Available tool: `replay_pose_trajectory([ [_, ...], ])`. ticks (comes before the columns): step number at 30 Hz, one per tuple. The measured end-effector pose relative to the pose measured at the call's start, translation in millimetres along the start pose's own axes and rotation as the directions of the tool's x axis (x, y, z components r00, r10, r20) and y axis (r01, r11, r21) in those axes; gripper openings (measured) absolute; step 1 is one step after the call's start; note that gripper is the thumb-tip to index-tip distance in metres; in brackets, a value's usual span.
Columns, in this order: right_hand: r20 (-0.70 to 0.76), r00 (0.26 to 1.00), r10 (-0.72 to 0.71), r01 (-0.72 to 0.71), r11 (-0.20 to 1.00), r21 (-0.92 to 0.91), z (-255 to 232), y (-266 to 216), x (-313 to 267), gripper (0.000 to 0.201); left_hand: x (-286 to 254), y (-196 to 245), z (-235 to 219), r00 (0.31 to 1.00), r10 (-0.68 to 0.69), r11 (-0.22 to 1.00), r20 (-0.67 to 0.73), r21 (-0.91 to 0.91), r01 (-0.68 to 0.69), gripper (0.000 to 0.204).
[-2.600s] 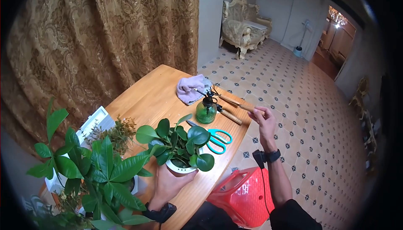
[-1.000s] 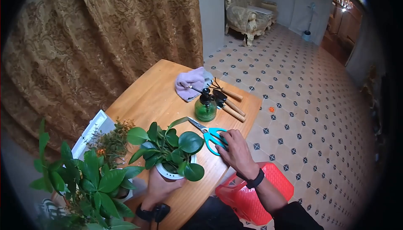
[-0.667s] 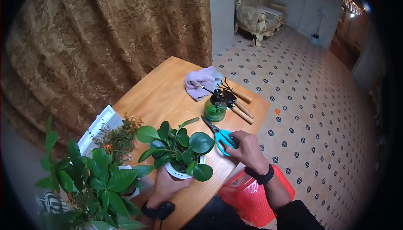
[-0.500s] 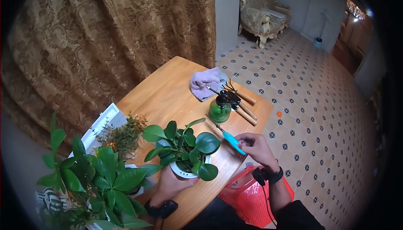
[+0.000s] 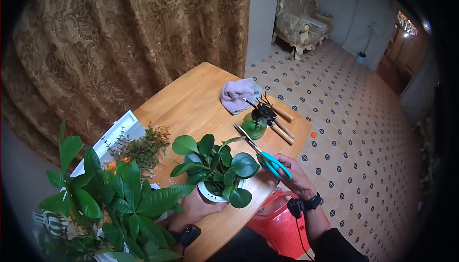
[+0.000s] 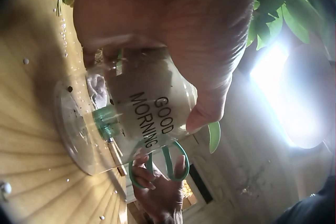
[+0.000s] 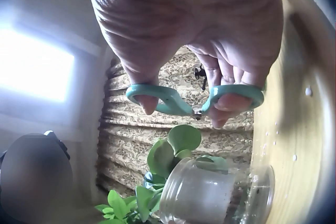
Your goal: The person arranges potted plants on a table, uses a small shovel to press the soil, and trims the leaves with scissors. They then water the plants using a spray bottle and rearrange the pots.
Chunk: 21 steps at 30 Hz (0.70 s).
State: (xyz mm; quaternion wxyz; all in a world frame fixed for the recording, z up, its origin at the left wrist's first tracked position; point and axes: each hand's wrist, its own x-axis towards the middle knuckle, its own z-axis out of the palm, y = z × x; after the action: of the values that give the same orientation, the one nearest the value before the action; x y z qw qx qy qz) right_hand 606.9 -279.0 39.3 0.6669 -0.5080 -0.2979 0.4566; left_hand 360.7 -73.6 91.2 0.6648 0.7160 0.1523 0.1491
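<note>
My left hand (image 5: 196,208) grips a clear pot (image 6: 149,113) with "GOOD MORNING" on its wall; my thumb lies along the side near the rim. A white perforated inner rim (image 5: 209,195) shows at its top, and a plant with round, glossy leaves (image 5: 244,164) grows from it. My right hand (image 5: 297,178) holds teal-handled scissors (image 5: 273,163), thumb through one handle loop and fingers through the other. Their blades point up and left, close by a long leaf (image 5: 233,140) on the plant's right side. In the right wrist view the two loops (image 7: 177,107) are spread apart.
Beyond the scissors stand a green spray bottle (image 5: 256,125), a lilac towel (image 5: 237,95) and wooden-handled garden tools (image 5: 285,129). A large-leafed plant (image 5: 131,197) and a small brownish plant (image 5: 143,148) crowd the left. A red plastic stool or basket (image 5: 277,228) is below the table's right edge.
My right hand has let go of a small rake, laid it beside the other tools, then picked up the scissors and raised them toward the plant. My left hand keeps its hold on the pot.
</note>
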Motion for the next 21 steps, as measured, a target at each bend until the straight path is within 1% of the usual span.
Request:
replay_pose_trajectory([
  [1,-0.004,1.000,-0.003,0.003,1.000,-0.004,0,-2,-1,0.048,1,0,-1,1.000,0.004,1.000,0.004,-0.002,-0.004,0.066],
  [3,0.004,0.999,-0.046,0.046,0.997,-0.069,-1,-6,-2,0.048,1,-1,-2,0.992,0.103,0.995,0.068,0.005,-0.104,0.046],
  [4,0.001,0.999,-0.049,0.049,0.996,-0.071,-3,-7,-3,0.048,1,-2,-2,0.992,0.106,0.994,0.071,0.004,-0.106,0.046],
  [6,0.039,0.998,-0.041,0.043,0.997,-0.065,-6,-10,-5,0.048,2,-5,-3,0.997,0.009,0.997,0.074,-0.079,-0.004,0.070],
  [7,0.038,0.998,-0.046,0.048,0.996,-0.069,-5,-12,-7,0.048,1,-4,-2,0.997,0.016,0.997,0.075,-0.079,-0.010,0.070],
  [9,0.044,0.998,-0.041,0.044,0.997,-0.069,-2,-16,-11,0.050,0,-1,0,0.999,0.037,0.996,0.027,-0.086,-0.034,0.072],
  [13,0.061,0.998,-0.030,0.034,0.997,-0.068,-2,-13,-16,0.051,-1,-6,0,0.999,0.050,0.992,0.009,-0.118,-0.048,0.072],
  [15,0.041,0.999,-0.014,0.016,0.999,-0.050,0,-10,-19,0.052,0,-13,-3,0.997,0.027,0.991,0.066,-0.136,-0.018,0.073],
  [16,0.039,0.999,-0.014,0.016,0.999,-0.051,0,-9,-21,0.052,0,-12,-3,0.997,0.028,0.990,0.068,-0.137,-0.018,0.073],
  [18,0.049,0.998,-0.032,0.033,0.999,-0.018,0,-6,-22,0.052,0,-8,-2,0.991,0.115,0.986,0.067,-0.127,-0.106,0.054],
  [21,0.023,0.999,-0.025,0.025,1.000,0.008,1,1,-24,0.051,-1,-11,-3,0.991,0.126,0.986,0.052,-0.116,-0.119,0.054],
])
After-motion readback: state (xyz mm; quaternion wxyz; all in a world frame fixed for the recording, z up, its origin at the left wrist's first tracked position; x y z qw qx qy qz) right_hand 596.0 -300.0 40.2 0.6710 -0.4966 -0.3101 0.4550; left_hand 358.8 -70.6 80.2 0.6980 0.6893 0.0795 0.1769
